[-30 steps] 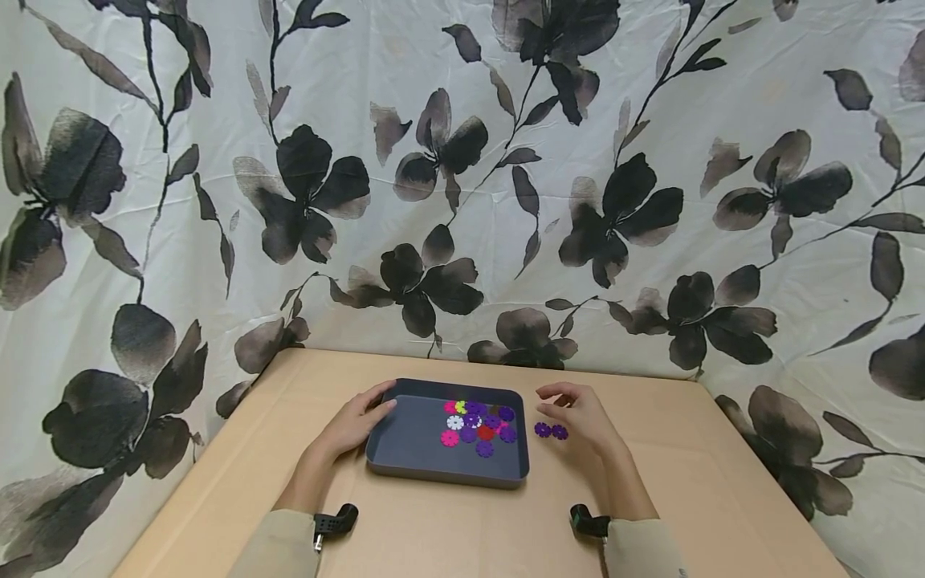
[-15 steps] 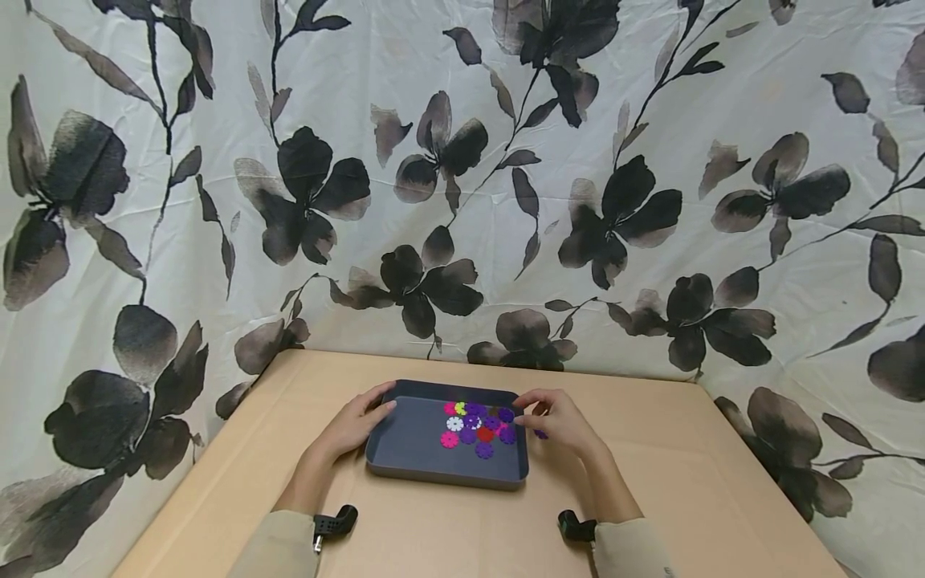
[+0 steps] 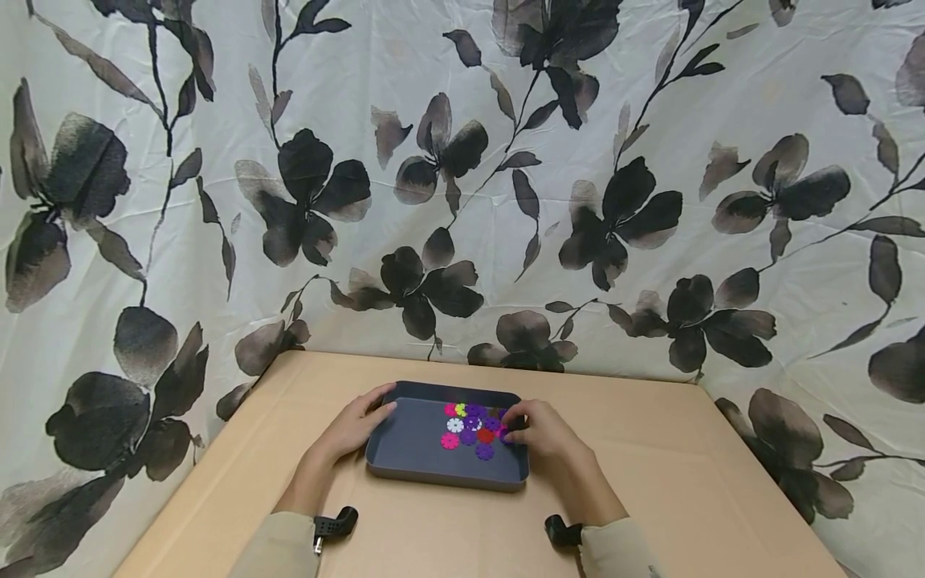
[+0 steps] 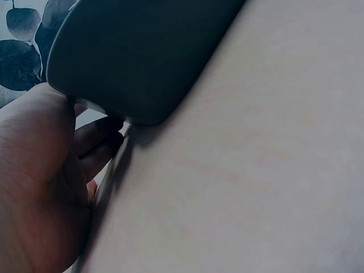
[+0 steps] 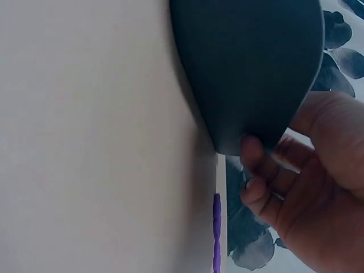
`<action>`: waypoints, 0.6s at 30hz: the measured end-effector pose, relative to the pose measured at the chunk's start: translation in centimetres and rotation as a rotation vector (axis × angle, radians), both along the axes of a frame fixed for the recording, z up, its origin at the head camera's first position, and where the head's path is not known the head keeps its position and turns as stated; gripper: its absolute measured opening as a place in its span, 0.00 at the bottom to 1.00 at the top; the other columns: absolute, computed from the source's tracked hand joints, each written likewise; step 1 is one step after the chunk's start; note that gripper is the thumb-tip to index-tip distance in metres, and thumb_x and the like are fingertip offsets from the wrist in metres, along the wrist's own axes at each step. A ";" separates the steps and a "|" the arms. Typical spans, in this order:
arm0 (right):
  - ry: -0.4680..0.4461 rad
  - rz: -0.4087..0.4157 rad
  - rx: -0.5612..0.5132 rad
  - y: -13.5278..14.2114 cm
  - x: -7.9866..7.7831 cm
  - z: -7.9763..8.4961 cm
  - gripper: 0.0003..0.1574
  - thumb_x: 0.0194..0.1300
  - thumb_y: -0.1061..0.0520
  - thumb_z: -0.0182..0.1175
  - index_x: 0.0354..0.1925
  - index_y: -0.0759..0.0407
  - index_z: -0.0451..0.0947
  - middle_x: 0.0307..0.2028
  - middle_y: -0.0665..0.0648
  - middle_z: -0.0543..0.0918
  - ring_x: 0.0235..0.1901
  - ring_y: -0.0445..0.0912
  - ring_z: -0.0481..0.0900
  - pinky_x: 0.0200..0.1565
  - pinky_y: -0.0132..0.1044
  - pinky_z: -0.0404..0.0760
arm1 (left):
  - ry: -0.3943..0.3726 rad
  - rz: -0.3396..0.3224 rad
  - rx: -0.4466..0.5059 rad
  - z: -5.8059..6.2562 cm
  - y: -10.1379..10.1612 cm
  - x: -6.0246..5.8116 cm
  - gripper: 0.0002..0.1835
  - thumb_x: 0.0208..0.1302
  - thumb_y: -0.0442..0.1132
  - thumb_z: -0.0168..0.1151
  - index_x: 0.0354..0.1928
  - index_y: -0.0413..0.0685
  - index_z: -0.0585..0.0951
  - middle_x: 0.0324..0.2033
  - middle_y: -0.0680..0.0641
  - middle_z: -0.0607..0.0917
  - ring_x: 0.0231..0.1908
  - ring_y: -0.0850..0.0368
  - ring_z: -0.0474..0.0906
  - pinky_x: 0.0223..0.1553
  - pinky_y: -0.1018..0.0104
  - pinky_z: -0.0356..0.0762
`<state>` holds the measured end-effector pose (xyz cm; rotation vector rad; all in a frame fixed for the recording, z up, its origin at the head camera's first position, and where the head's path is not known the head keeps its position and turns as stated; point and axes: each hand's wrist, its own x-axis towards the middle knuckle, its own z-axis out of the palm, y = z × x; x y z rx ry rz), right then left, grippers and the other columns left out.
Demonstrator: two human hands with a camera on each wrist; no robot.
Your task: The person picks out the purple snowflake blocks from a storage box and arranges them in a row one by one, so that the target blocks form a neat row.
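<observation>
A dark grey tray holds several small notched, flower-like discs, gathered toward its right side. Purple discs are the most common, with a red disc, a white disc and a pink disc among them. My left hand grips the tray's left side, thumb over the rim and fingers curled below outside. My right hand reaches over the right rim, thumb and index finger at the rightmost discs; I cannot tell whether they pinch one. In the right wrist view, a purple edge shows low on the table near this hand.
The tray rests on a light wooden-coloured table. Behind it hangs a white cloth with dark flowers. A black wrist camera is strapped on the left wrist, another black camera on the right.
My right hand has moved left from above two purple discs on the table, over the tray's right rim to the discs inside. My left hand keeps its grip on the tray.
</observation>
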<state>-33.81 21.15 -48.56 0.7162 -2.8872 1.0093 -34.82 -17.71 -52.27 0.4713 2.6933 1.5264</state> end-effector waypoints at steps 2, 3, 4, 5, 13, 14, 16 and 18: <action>0.000 -0.017 0.034 -0.2 0.1 0.0 0.10 0.59 0.62 0.77 0.40 0.57 0.89 0.38 0.57 0.86 0.34 0.47 0.75 0.38 0.36 0.75 | 0.001 -0.001 -0.001 0.0 0.0 0.0 0.33 0.79 0.57 0.54 0.80 0.55 0.65 0.78 0.43 0.66 0.79 0.39 0.59 0.79 0.37 0.56; -0.001 -0.025 0.049 -0.4 0.1 0.0 0.10 0.59 0.62 0.77 0.40 0.57 0.89 0.39 0.57 0.86 0.36 0.47 0.76 0.40 0.38 0.77 | 0.002 -0.001 0.000 -0.1 0.0 0.0 0.33 0.79 0.57 0.54 0.80 0.55 0.65 0.78 0.43 0.66 0.79 0.39 0.59 0.79 0.37 0.56; 0.003 -0.027 0.063 -0.5 0.1 0.1 0.10 0.59 0.62 0.77 0.40 0.57 0.89 0.39 0.56 0.86 0.37 0.48 0.77 0.43 0.41 0.79 | 0.003 0.000 0.000 -0.1 0.0 0.0 0.33 0.79 0.57 0.54 0.80 0.56 0.65 0.78 0.43 0.66 0.79 0.39 0.59 0.79 0.37 0.56; 0.004 -0.030 0.075 -0.6 0.1 0.0 0.10 0.59 0.62 0.77 0.40 0.57 0.88 0.39 0.56 0.86 0.39 0.49 0.78 0.45 0.44 0.81 | 0.004 0.000 -0.001 -0.1 0.0 -0.1 0.33 0.79 0.57 0.54 0.80 0.56 0.65 0.78 0.43 0.66 0.79 0.39 0.59 0.79 0.37 0.56; 0.040 -0.050 0.156 -1.0 -0.1 -0.2 0.10 0.58 0.62 0.77 0.37 0.54 0.86 0.36 0.51 0.85 0.39 0.46 0.78 0.50 0.48 0.83 | -0.005 0.005 0.002 -0.1 0.0 0.0 0.33 0.79 0.57 0.54 0.80 0.56 0.65 0.78 0.44 0.66 0.79 0.39 0.59 0.79 0.37 0.56; 0.044 -0.049 0.153 -1.0 -0.1 -0.2 0.10 0.57 0.63 0.77 0.36 0.54 0.86 0.36 0.50 0.84 0.39 0.46 0.78 0.49 0.47 0.82 | -0.005 0.006 0.000 -0.1 0.0 0.0 0.33 0.79 0.57 0.54 0.80 0.56 0.65 0.78 0.44 0.66 0.79 0.39 0.59 0.79 0.37 0.56; 0.047 -0.042 0.136 -1.0 -0.1 -0.3 0.11 0.56 0.64 0.77 0.35 0.55 0.85 0.35 0.50 0.83 0.37 0.46 0.77 0.46 0.45 0.81 | -0.004 0.007 -0.001 -0.1 0.0 0.0 0.33 0.79 0.57 0.54 0.80 0.57 0.65 0.78 0.43 0.66 0.79 0.39 0.59 0.79 0.37 0.56; 0.033 -0.041 0.113 -1.0 -0.1 -0.3 0.11 0.57 0.64 0.77 0.33 0.55 0.84 0.34 0.50 0.83 0.37 0.46 0.76 0.45 0.43 0.79 | -0.005 0.009 0.000 -0.1 0.0 0.0 0.33 0.79 0.57 0.54 0.80 0.57 0.65 0.78 0.43 0.66 0.79 0.39 0.59 0.79 0.37 0.56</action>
